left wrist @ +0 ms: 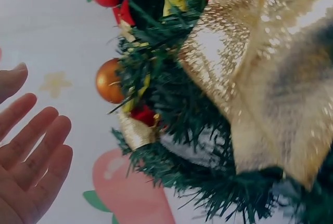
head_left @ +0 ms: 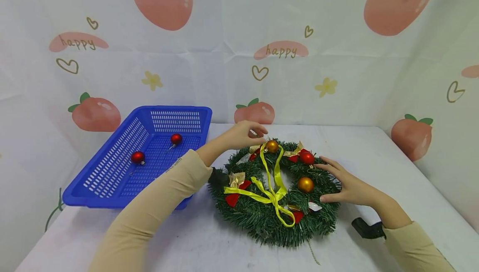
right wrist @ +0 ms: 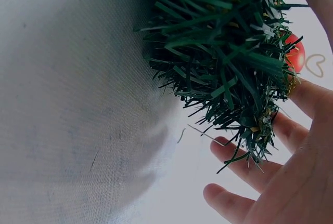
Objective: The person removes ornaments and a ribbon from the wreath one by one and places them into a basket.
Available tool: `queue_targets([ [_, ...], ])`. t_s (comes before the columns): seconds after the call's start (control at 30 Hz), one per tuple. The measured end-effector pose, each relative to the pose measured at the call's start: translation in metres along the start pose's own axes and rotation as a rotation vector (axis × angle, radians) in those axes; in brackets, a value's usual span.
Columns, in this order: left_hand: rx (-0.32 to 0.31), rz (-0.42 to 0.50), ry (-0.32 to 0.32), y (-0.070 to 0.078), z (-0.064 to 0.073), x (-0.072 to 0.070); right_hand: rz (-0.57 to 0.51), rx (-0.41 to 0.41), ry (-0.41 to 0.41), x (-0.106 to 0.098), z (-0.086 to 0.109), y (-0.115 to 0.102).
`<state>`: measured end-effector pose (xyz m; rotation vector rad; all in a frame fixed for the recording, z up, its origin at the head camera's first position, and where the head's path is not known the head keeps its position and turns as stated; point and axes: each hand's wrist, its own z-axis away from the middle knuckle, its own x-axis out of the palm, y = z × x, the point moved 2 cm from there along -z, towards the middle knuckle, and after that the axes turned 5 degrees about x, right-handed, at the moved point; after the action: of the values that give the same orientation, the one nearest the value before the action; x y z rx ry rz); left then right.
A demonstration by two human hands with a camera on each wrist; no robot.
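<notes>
A green tinsel wreath (head_left: 269, 226) lies on the table, with a yellow ribbon bow (head_left: 275, 197) across its middle. Above the wreath's back edge is my left hand (head_left: 243, 134), near an orange ball (head_left: 272, 146). In the left wrist view, the fingers (left wrist: 39, 156) of this hand are apart from the wreath and hold nothing. My right hand (head_left: 349, 186) rests at the wreath's right edge with fingers spread, close to a red ball (head_left: 307, 158) and another orange ball (head_left: 305, 184). Gold bows (left wrist: 260, 78) with red parts also decorate the wreath.
A blue plastic basket (head_left: 87, 202) stands to the left, almost against the wreath. Inside it lie two red balls, one nearer (head_left: 137, 157) and one farther back (head_left: 176, 139). Behind the white table (head_left: 209, 243) hangs a patterned cloth (head_left: 224, 26).
</notes>
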<state>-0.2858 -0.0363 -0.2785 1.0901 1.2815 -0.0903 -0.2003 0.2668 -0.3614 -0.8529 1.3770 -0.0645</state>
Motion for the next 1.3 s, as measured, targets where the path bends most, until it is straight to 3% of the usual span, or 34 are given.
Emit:
queue_targets([
  [0.53,-0.047,0.02,-0.019,-0.016,-0.025,0.021,0.005,-0.003,0.004,0.001,0.0,0.0],
  [0.77,-0.081,-0.001,-0.064,-0.017,-0.033,0.03,0.004,-0.008,0.008,0.001,-0.001,0.0],
  [1.3,-0.086,-0.111,-0.102,-0.015,-0.032,0.039,0.018,-0.013,0.009,0.0,-0.001,0.0],
])
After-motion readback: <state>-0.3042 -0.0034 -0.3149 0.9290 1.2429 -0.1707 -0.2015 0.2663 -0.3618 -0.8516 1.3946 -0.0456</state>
